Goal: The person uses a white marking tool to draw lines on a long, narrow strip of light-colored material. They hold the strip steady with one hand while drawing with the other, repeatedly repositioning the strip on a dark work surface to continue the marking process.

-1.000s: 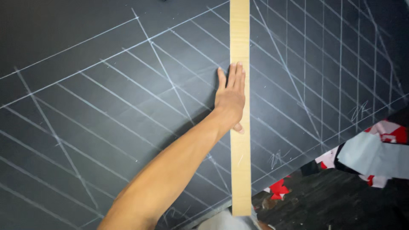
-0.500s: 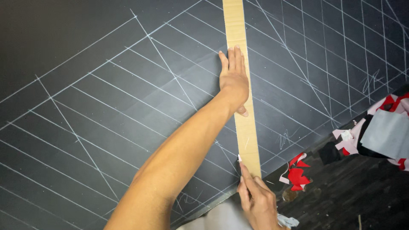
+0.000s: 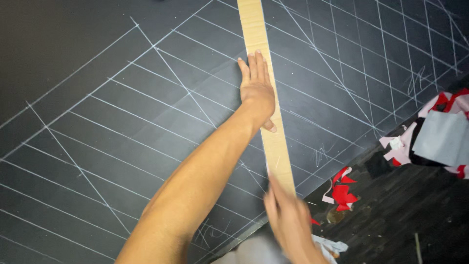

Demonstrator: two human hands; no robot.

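A long tan straightedge strip [image 3: 264,93] lies across dark cloth [image 3: 122,98] that is covered in white chalk lines. My left hand [image 3: 257,90] rests flat on the strip, palm down, fingers together and thumb out to the right. My right hand [image 3: 288,220] is at the strip's near end, by its left edge. It is blurred, with the fingers pinched together around what looks like a small piece of white chalk.
The cloth's edge runs diagonally at the lower right, with dark wooden floor [image 3: 415,215] beyond it. Red scraps [image 3: 342,190] lie near that edge. A heap of grey, pink and red fabric pieces [image 3: 439,134] sits at the far right, and a white scrap [image 3: 330,244] lies by my right hand.
My right hand came into view at the bottom and moved up along the strip's left edge. The view shifted, and my left hand stayed pressed on the strip.
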